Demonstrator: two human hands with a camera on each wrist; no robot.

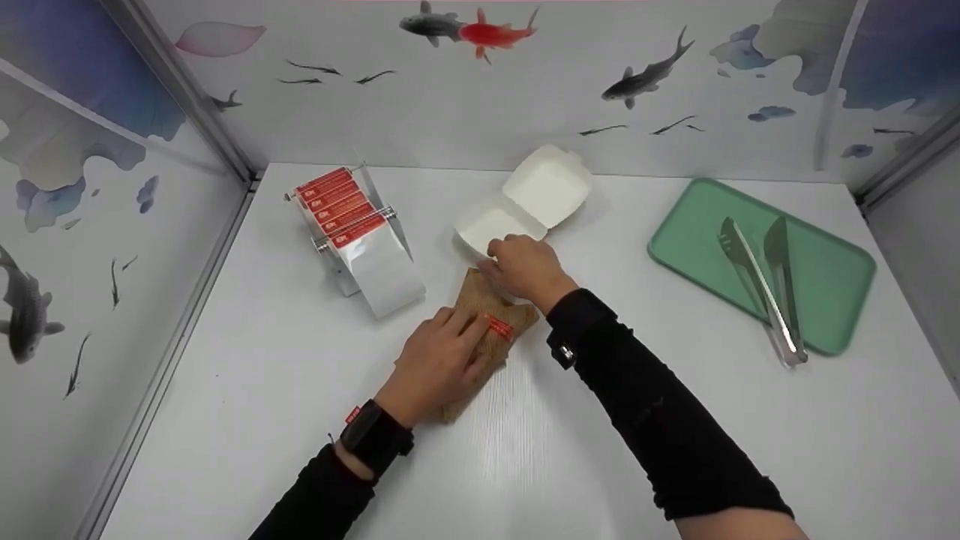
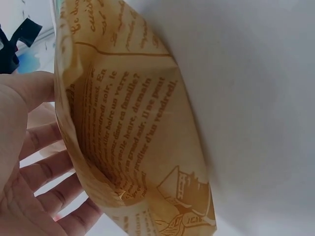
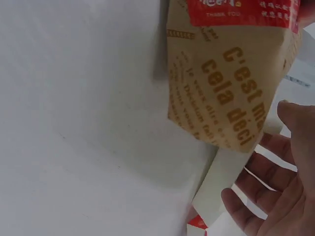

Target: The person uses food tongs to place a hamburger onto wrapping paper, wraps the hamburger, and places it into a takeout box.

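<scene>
A flat brown paper bag with printed lettering (image 1: pixel 489 306) is laid on the white table (image 1: pixel 600 427), with a red-and-white sticker (image 1: pixel 500 328) fixed across it. It is touched from above by the left hand (image 1: pixel 439 364), whose fingers are extended rather than wrapped around it; the fingertips are partly hidden by paper in the left wrist view. The right hand (image 1: pixel 529 266) is placed at the bag's far end, its fingers loosely bent and parted, with nothing gripped; whether the paper is touched cannot quite be told. Beyond, an open white clamshell box (image 1: pixel 551 187) is seen.
</scene>
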